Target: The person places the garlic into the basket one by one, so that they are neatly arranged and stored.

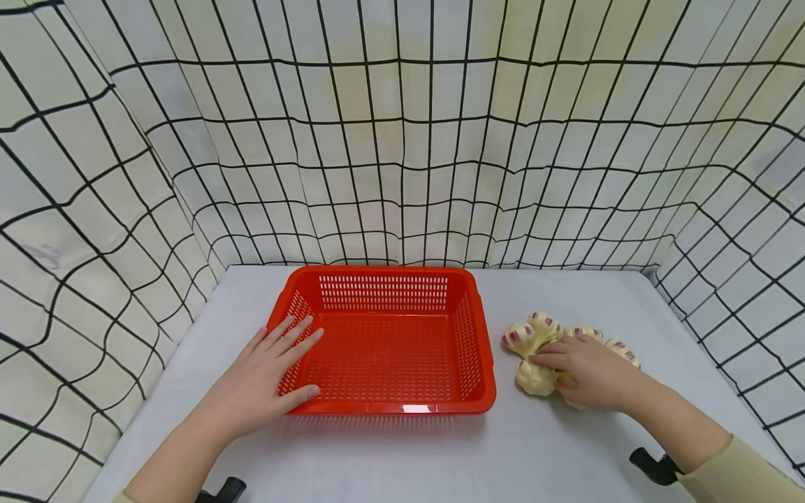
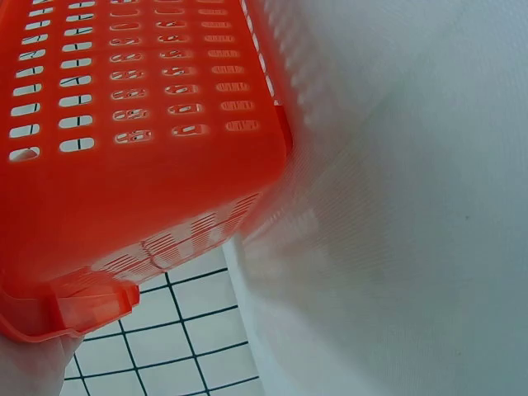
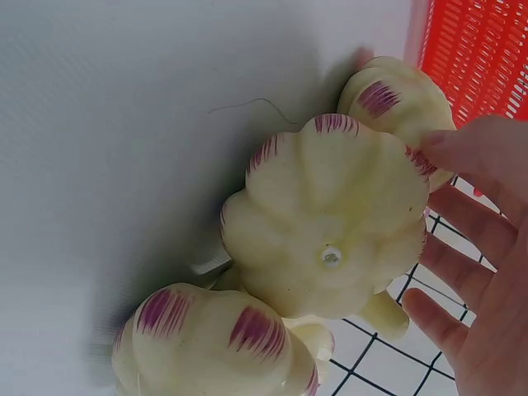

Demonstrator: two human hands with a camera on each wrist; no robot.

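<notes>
A red plastic basket with slotted sides stands in the middle of the white surface. My left hand rests over its left rim, fingers spread and straight. In the left wrist view the basket's outer wall fills the upper left. To the right lies a cluster of garlic bulbs, cream with purple streaks. My right hand reaches over this cluster, its fingers bent down among the bulbs. In the right wrist view the thumb and fingers meet the edge of a large garlic bulb; their tips are partly hidden.
Black grid netting over white sheeting rises at the back and both sides. The white tabletop runs in front of the basket. Black wrist straps or mounts show beneath both forearms.
</notes>
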